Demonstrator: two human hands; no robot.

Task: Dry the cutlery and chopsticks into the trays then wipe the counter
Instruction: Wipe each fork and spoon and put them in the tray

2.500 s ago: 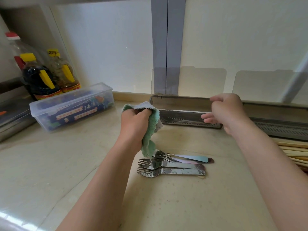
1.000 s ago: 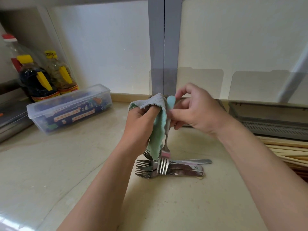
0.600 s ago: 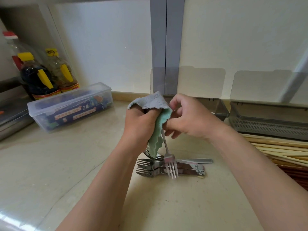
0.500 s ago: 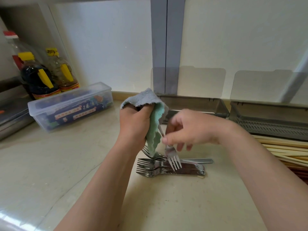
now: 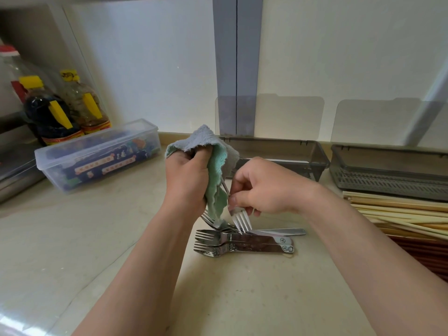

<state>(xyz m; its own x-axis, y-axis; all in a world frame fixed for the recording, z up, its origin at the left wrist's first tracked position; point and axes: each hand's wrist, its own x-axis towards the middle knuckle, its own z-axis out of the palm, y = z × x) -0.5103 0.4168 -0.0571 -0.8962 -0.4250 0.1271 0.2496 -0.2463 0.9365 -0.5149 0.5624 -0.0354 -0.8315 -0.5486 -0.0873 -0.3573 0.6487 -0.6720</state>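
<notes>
Against fluffy cloth, slim steel fork

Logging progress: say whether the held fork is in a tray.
Out: the silver metal fork hangs tines down, gripped by green cloth and right hand.

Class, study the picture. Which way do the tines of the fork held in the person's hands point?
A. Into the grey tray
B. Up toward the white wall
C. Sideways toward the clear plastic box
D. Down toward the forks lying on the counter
D: the slim metal fork, pinched by the right hand, hangs tines-down over the pile of steel forks, while the left hand holds the green and grey cloth round its handle.
</notes>
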